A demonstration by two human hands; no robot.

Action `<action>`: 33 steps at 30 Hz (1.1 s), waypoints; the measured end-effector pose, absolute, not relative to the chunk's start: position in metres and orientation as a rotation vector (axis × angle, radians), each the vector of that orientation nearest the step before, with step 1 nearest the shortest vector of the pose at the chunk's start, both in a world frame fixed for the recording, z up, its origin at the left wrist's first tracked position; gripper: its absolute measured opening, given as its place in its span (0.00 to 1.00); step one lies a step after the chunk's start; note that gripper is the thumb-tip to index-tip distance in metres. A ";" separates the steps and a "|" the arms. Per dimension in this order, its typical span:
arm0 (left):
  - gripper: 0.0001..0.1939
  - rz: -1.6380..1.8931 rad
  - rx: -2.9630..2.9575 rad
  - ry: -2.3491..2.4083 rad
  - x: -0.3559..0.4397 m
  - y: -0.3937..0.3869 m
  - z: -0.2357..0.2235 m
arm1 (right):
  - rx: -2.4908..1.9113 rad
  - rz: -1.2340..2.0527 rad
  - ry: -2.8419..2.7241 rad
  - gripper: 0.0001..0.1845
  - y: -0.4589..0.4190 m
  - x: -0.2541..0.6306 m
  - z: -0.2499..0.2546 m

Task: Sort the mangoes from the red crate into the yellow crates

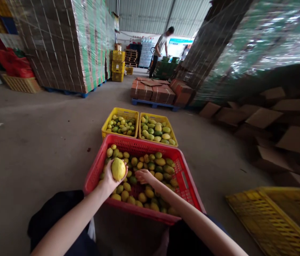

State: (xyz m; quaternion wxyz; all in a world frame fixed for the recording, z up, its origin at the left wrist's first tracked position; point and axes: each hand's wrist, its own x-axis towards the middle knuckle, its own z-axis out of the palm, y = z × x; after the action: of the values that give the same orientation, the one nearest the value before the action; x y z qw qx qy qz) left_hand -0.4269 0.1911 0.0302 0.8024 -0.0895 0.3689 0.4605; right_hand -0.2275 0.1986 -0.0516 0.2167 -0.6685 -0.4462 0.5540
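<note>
A large yellow lemon (118,169) rests in my left hand (109,180), with the fingers curled around its underside. It is held above the left part of a red plastic crate (189,188), which contains many yellow and green lemons (149,192). My right hand (144,176) hangs over the middle of the same crate, low and close to the fruit. Its fingers are curled in, and whatever they may hold is hidden. Just beyond the red crate stand two yellow crates, a left one (104,128) and a right one (175,137), both filled with yellow and green lemons.
A yellow crate (269,213) lies at lower right, near loose cardboard boxes (264,117). Farther off are stacked cartons (152,93) on a blue pallet, wrapped pallet stacks (59,46) on both sides, stacked yellow crates (118,66) and a standing person (161,46).
</note>
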 end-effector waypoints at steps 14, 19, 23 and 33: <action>0.10 0.713 -0.002 1.214 -0.401 0.208 -0.078 | -1.955 0.854 -2.552 0.17 0.141 -0.225 -0.012; 0.08 0.461 0.037 1.326 -0.357 0.210 -0.106 | -1.946 0.729 -2.696 0.17 0.126 -0.222 -0.011; 0.07 0.330 0.067 1.372 -0.320 0.223 -0.106 | -1.892 0.721 -2.732 0.17 0.114 -0.220 -0.012; 0.14 0.720 0.342 1.089 -0.178 0.414 0.037 | -1.968 0.785 -2.615 0.19 0.119 -0.215 -0.026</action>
State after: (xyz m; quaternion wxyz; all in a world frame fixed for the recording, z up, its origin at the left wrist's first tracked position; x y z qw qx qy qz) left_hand -0.1782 0.4143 0.0375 0.7806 0.1584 0.5043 0.3334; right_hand -0.2151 0.1192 -0.0256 -0.1117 -0.5812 -0.7720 0.2317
